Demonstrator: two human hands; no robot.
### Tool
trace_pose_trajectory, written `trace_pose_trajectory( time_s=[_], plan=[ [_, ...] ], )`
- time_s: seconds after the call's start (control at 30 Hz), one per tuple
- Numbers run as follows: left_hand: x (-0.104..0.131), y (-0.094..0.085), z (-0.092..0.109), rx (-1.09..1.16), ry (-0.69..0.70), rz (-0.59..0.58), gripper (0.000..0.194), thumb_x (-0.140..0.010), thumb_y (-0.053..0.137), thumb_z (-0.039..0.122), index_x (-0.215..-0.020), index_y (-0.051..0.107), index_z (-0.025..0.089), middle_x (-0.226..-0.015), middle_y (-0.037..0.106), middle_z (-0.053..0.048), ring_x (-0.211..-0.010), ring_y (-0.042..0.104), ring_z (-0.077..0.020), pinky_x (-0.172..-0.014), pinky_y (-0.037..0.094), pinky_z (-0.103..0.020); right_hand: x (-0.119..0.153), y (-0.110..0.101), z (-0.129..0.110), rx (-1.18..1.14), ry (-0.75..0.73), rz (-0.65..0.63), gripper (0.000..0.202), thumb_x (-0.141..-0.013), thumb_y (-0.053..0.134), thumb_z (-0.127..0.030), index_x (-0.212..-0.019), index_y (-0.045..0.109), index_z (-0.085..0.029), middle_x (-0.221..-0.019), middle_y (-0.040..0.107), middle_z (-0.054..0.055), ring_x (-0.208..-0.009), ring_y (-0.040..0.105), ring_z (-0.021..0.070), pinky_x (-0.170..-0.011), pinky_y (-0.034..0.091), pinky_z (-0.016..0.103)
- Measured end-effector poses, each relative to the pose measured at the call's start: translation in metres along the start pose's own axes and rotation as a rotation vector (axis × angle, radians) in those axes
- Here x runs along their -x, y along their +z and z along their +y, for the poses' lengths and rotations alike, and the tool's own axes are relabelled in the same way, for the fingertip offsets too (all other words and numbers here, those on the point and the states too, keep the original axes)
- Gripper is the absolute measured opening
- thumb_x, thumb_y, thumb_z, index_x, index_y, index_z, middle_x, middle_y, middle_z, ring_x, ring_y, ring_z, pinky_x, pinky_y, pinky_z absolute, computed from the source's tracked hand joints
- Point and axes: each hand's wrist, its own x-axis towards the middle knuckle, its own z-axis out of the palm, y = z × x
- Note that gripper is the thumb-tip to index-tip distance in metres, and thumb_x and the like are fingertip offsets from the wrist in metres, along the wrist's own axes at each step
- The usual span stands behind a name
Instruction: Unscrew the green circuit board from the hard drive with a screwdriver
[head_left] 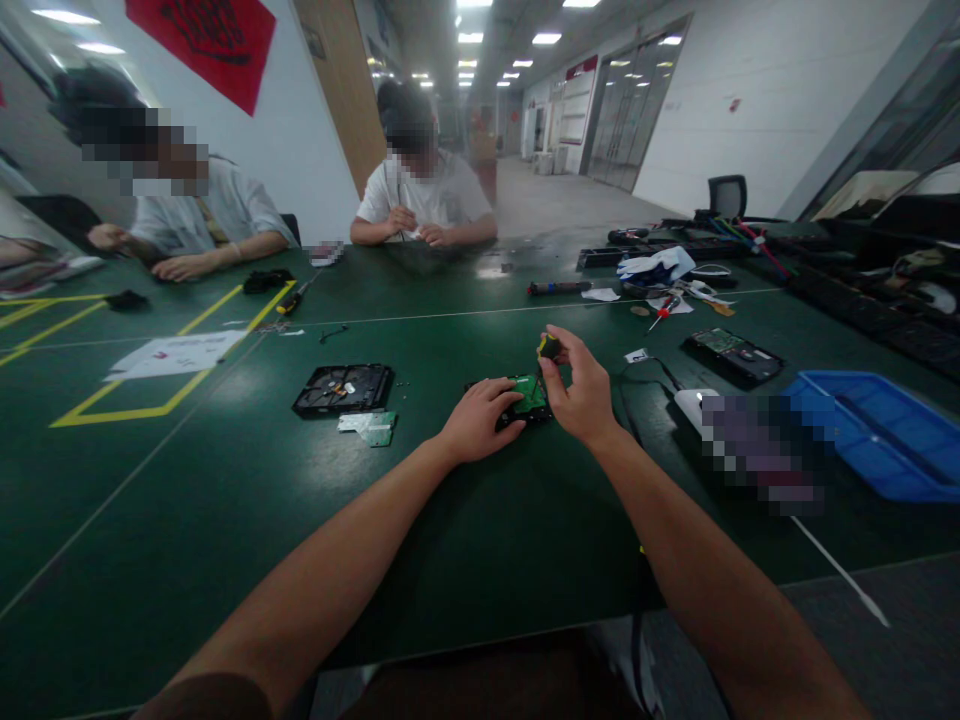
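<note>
A hard drive (532, 394) lies on the table with its green circuit board facing up. My left hand (480, 418) rests over its left part, fingers across the board and thumb along the near edge, holding it. Between the thumb and fingers of my right hand (581, 390) is a small screwdriver (550, 347) with a yellow and black handle. It stands nearly upright above the board; its tip is too small to make out. To the left lie another black hard drive (343, 388), a detached circuit board (377, 428) and several tiny screws (403, 384).
On the right are a white power strip (694, 412), a blue tray (877, 430) and another hard drive (733, 355). Gloves (657, 266) and a red screwdriver (663, 314) lie farther back. Two people sit across the green table (247, 510); part of another shows at left.
</note>
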Motion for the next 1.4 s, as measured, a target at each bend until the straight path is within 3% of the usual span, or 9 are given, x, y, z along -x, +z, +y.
trace_pose_trajectory(
  time_s=[0.23,0.5,0.7,1.0,1.27,1.4],
  plan=[
    [0.0,0.0005,-0.0014,-0.022,0.006,-0.002,0.044,-0.095,0.066,0.043,-0.132,0.063,0.021,-0.144,0.06,-0.014,-0.137,0.056,-0.033,-0.118,0.044,-0.058,-0.0035,-0.0034,-0.0015,0.041,-0.024,0.02,0.043,-0.099,0.062,-0.031,-0.142,0.055,-0.034,-0.118,0.064,0.008,-0.097,0.066,0.0235,-0.092,0.061,0.047],
    [0.0004,0.0002,-0.001,-0.017,-0.009,-0.014,0.044,-0.095,0.067,0.043,-0.133,0.063,0.022,-0.145,0.06,-0.014,-0.137,0.055,-0.0334,-0.118,0.043,-0.06,-0.0015,-0.002,-0.0038,0.012,-0.055,-0.044,0.048,-0.102,0.053,-0.026,-0.149,0.049,-0.034,-0.133,0.063,0.009,-0.111,0.065,0.0264,-0.095,0.06,0.049],
    [0.0,0.0001,-0.0012,-0.02,0.002,-0.009,0.045,-0.095,0.067,0.042,-0.133,0.063,0.02,-0.144,0.06,-0.015,-0.137,0.055,-0.0329,-0.118,0.043,-0.058,-0.0024,-0.0034,-0.0038,0.044,-0.054,-0.012,0.045,-0.099,0.063,-0.029,-0.143,0.054,-0.033,-0.123,0.065,0.008,-0.102,0.065,0.0247,-0.092,0.061,0.047],
    [0.0003,0.0015,-0.0016,-0.008,0.006,0.003,0.043,-0.095,0.067,0.042,-0.133,0.063,0.022,-0.144,0.06,-0.013,-0.136,0.056,-0.0337,-0.117,0.044,-0.06,0.0012,0.0017,0.0016,-0.106,-0.01,-0.048,0.047,-0.1,0.053,-0.021,-0.145,0.047,-0.033,-0.132,0.065,0.009,-0.107,0.07,0.0253,-0.094,0.062,0.05],
    [0.0001,0.0016,-0.003,-0.005,0.007,-0.005,0.045,-0.094,0.068,0.043,-0.133,0.063,0.021,-0.143,0.06,-0.014,-0.136,0.056,-0.034,-0.117,0.044,-0.061,-0.0049,-0.0038,-0.0046,0.023,-0.06,-0.006,0.036,-0.099,0.061,-0.027,-0.134,0.058,-0.032,-0.119,0.061,0.008,-0.108,0.062,0.0261,-0.092,0.06,0.048],
    [0.0004,0.0016,-0.0031,-0.004,0.005,-0.006,0.044,-0.094,0.067,0.043,-0.134,0.063,0.022,-0.144,0.06,-0.013,-0.137,0.055,-0.0341,-0.117,0.043,-0.061,-0.0037,-0.0029,-0.0026,0.019,-0.066,-0.006,0.042,-0.1,0.056,-0.025,-0.142,0.053,-0.032,-0.126,0.063,0.009,-0.107,0.064,0.0264,-0.093,0.06,0.05]
  ],
)
